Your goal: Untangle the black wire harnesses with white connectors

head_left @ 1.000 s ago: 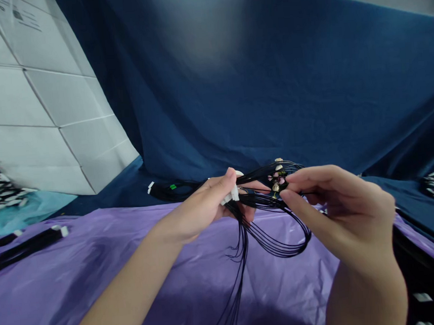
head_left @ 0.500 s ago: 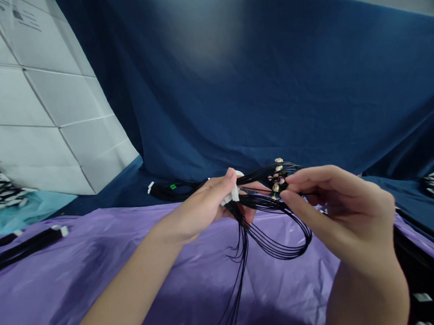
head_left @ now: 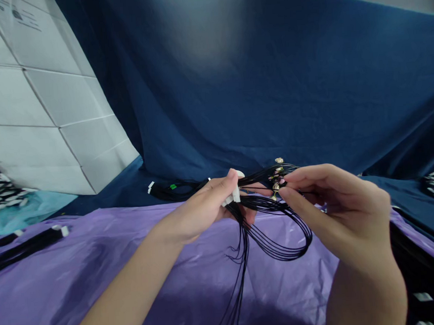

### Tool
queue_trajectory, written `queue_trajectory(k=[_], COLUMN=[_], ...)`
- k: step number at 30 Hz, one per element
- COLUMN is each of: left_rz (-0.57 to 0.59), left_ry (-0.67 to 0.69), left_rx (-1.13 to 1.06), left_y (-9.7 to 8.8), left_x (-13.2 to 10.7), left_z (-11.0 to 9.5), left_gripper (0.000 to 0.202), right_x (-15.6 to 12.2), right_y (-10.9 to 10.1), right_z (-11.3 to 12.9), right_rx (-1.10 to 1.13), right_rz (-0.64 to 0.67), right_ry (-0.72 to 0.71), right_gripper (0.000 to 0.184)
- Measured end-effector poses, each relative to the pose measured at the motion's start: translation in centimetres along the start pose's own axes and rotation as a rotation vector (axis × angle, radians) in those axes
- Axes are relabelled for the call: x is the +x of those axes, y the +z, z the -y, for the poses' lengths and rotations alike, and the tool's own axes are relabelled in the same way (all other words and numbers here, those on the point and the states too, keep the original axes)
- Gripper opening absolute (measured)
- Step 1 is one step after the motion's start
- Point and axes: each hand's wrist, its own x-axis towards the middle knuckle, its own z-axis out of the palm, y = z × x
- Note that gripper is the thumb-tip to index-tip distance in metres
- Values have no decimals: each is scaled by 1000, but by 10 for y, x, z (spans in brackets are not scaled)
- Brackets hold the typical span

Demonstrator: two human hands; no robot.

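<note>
A bundle of thin black cables [head_left: 283, 253] with white connectors [head_left: 236, 197] is gripped between the thumb and fingers of my left hand [head_left: 205, 203]. Some cables loop out to the right, while loose ends hang down over the purple sheet. My right hand [head_left: 342, 208] pinches at the far side of the loop, thumb and index finger almost together. Right by those fingertips is a cluster of small cream and pink pieces [head_left: 276, 180] on the cable ends. What exactly lies between the right fingertips is partly hidden.
A purple plastic sheet [head_left: 136, 282] covers the surface below. More black cables with white ends [head_left: 29, 247] lie at left, and another bundle [head_left: 167, 189] lies behind my left hand. White boxes [head_left: 45, 95] stand at far left; a dark blue cloth [head_left: 252, 90] hangs behind.
My right hand has shifted very slightly left, its fingertips still at the small cream and pink pieces. My left hand keeps its hold, nearly unmoved.
</note>
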Motion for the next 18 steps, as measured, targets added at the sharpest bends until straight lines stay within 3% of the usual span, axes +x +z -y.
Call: queue_trajectory(k=[18], left_rz=[-44], left_ry=[-44], left_rx=[108], left_y=[3], left_x=[0], left_z=[-3], left_gripper=[59], right_x=[7], right_y=[2], right_z=[6], right_rx=[-95], right_rz=[194], right_ry=[-156], right_gripper=[15])
